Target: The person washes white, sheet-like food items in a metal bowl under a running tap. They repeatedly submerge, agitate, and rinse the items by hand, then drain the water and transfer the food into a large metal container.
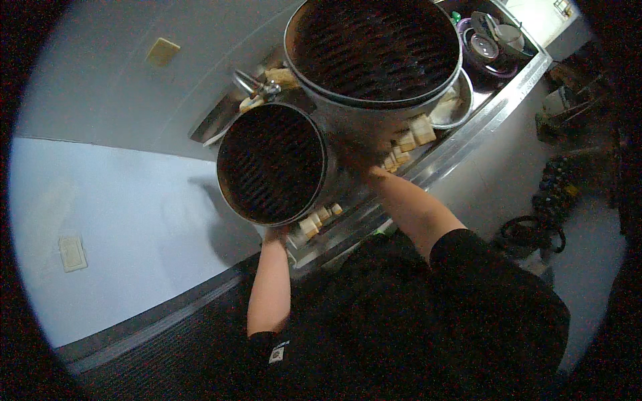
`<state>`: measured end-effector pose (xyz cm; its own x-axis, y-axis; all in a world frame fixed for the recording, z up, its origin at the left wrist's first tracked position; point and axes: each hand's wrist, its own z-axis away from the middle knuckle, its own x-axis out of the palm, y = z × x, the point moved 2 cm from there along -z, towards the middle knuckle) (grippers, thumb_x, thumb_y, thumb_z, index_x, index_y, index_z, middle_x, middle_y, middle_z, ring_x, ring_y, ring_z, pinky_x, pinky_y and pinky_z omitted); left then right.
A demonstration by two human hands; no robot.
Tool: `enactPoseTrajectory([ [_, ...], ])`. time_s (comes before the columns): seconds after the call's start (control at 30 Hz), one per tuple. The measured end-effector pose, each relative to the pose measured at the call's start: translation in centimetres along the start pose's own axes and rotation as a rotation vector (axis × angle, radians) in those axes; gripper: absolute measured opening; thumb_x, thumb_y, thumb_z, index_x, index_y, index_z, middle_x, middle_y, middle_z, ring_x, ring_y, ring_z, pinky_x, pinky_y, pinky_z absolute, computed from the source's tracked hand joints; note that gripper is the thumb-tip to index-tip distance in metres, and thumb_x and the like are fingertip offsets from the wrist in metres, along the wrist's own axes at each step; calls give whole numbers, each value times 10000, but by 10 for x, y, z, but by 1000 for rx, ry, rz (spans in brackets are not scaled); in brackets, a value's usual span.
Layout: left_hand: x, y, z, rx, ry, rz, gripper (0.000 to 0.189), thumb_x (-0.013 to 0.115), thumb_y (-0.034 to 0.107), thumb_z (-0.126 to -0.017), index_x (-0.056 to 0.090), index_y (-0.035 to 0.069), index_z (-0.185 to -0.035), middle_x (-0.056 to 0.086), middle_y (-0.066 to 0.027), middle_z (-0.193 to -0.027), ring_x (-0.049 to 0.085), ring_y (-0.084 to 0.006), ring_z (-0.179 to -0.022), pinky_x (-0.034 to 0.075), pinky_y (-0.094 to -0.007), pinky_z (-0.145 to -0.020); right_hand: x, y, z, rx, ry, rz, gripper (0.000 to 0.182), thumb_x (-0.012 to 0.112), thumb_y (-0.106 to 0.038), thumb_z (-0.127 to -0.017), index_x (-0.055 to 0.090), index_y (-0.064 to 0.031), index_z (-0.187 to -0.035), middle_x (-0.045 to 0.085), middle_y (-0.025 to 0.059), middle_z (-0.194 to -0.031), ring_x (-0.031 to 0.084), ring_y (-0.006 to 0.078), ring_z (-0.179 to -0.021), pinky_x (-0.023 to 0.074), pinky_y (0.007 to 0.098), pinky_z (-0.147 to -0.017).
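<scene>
A smaller round metal pot, dark inside with faint ridges or stripes, is in front of me over a metal sink counter. My left hand is at its near side, below the rim; the pot hides the fingers. My right hand reaches into the shadow at the pot's right, where blur hides its fingers. Whether either hand grips the pot I cannot tell. A larger round metal pot, also dark inside, stands just beyond. Pale yellowish blocks line the counter beside the pots, with more blocks near my left hand.
A chrome faucet is at the back left by the wall. A metal bowl sits right of the larger pot. Farther right, a purple-rimmed basin holds dishes. The counter's steel edge runs diagonally, and dark clutter is at right.
</scene>
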<state>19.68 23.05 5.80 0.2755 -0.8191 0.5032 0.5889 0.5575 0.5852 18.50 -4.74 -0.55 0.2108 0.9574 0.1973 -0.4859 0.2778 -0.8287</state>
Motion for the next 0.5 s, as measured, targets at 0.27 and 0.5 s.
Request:
enactPoseTrajectory([
  [0.27, -4, -26, 16, 3, -38, 25, 522, 405, 314, -998, 285, 106, -1461, 328, -87, -1477, 301, -263, -1367, 289, -437, -1115, -19, 2, 37, -12, -105, 204, 506, 522, -416, -946, 500, -67, -1311, 582, 83, -1198, 556, 209, -1070, 457, 334, -882],
  [0.5, -21, -53, 53, 24, -139, -138, 494, 404, 302, -1009, 303, 99, -1448, 351, -86, -1463, 327, -268, -1352, 312, -452, -1092, -89, -22, 164, 28, -205, 370, 472, 540, -382, -951, 522, -53, -1290, 607, 80, -1161, 579, 198, -1036, 480, 319, -853],
])
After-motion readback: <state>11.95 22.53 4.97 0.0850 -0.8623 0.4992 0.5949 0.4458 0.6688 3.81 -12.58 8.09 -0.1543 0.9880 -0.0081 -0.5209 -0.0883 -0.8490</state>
